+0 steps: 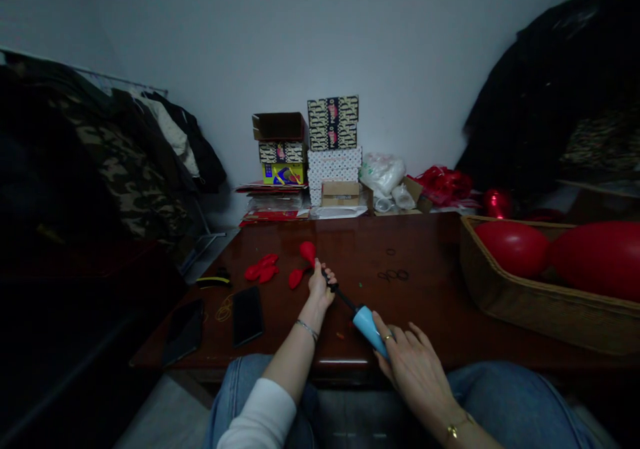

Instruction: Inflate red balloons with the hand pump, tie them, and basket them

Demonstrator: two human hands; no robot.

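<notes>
My left hand [321, 285] is closed around the dark nozzle end of a hand pump, with a small red balloon [307, 252] at its tip. The pump's light blue body [369, 331] points toward me, and my right hand [413, 364] grips its near end. A black rod [346, 298] joins the two parts. Another deflated red balloon [295, 278] lies beside my left hand, and a small pile of red balloons [262, 268] rests farther left on the brown table [430, 256].
On the right stands a wicker basket [545, 312] with large inflated red balloons [515, 248]. A phone [247, 316], a dark tablet-like object [183, 332] and yellow bands [225, 308] lie at left. Black rings [394, 275] lie mid-table. Boxes [334, 124] are stacked behind.
</notes>
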